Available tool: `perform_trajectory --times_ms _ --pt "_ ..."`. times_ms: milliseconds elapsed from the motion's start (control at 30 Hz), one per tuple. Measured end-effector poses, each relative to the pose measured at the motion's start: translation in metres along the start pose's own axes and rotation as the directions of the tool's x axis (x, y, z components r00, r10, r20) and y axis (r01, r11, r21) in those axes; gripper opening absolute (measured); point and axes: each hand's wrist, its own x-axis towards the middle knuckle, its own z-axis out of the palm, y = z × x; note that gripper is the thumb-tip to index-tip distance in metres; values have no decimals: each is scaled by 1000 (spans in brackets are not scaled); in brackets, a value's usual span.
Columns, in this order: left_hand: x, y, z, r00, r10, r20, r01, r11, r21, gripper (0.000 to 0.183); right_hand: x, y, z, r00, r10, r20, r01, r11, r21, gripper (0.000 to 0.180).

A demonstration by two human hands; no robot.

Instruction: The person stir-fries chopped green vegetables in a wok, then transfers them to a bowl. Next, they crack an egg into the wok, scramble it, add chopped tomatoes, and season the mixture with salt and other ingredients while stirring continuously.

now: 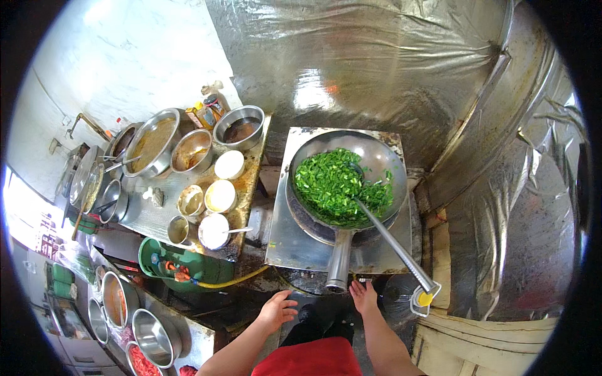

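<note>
A steel wok rests on the burner of a metal-topped stove, its handle pointing towards me. Chopped green leaves and stalks fill much of it. A long-handled ladle lies with its bowl among the greens and its handle over the rim to the lower right. My left hand is held in the air left of the wok's handle, fingers apart and empty. Close below the stove's front edge, right of the wok's handle, my right hand has its fingers extended, touching or near a part under the edge; the contact is unclear.
On the left table stand steel bowls, a large basin of liquid and white tubs. Below it are a green gas cylinder and a yellow hose. More bowls stand lower left; a plastic bottle is lower right.
</note>
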Motion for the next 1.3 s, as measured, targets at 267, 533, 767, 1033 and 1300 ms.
perform_trajectory --times_ms 267,533,767,1033,1300 --pt "-12 -2 -29 998 22 -56 -24 999 -23 38 22 0 -10 999 35 8 -36 997 64 39" --pt "-16 0 -29 999 42 -32 -40 997 65 39 19 -3 -5 998 23 -56 -20 999 47 42" --pt "-21 0 -35 998 48 -34 -46 997 69 37 17 -1 -1 995 26 -99 -22 999 38 46" --pt "-19 0 -34 998 51 -23 -50 996 71 36 17 -1 -3 997 20 -70 -18 1000 26 39" --pt "-15 -4 -36 999 30 -19 -29 996 84 35 15 -1 -2 999 8 -45 -8 1000 6 37"
